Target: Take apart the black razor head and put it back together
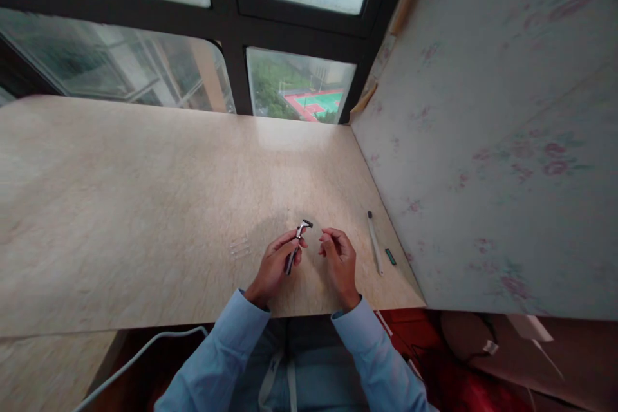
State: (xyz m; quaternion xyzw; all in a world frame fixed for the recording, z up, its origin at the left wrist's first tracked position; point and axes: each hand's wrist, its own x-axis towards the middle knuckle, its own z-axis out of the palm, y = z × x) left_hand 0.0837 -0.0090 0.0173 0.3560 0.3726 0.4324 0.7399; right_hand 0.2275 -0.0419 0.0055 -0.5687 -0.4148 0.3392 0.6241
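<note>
A dark-handled razor (pixel 293 259) with a silvery neck is gripped in my left hand (pixel 274 266), its head tilted up and to the right. Just right of the razor head, my right hand (pixel 340 264) hovers with thumb and fingers curled together in a pinch. Whether anything small sits between those fingertips is hidden. A clear plastic tray (pixel 240 248) lies on the tabletop left of my left hand. To the right of my right hand are a toothbrush (pixel 375 244) with a pale handle and dark head, and a small dark green piece (pixel 391 257).
The marble-patterned tabletop (pixel 145 206) runs back to dark-framed windows (pixel 299 32). A flower-patterned wall (pixel 483 141) closes off the right side. A pale cable (pixel 145 347) hangs below the front edge at left; more cables and a white box (pixel 530 327) are low at right.
</note>
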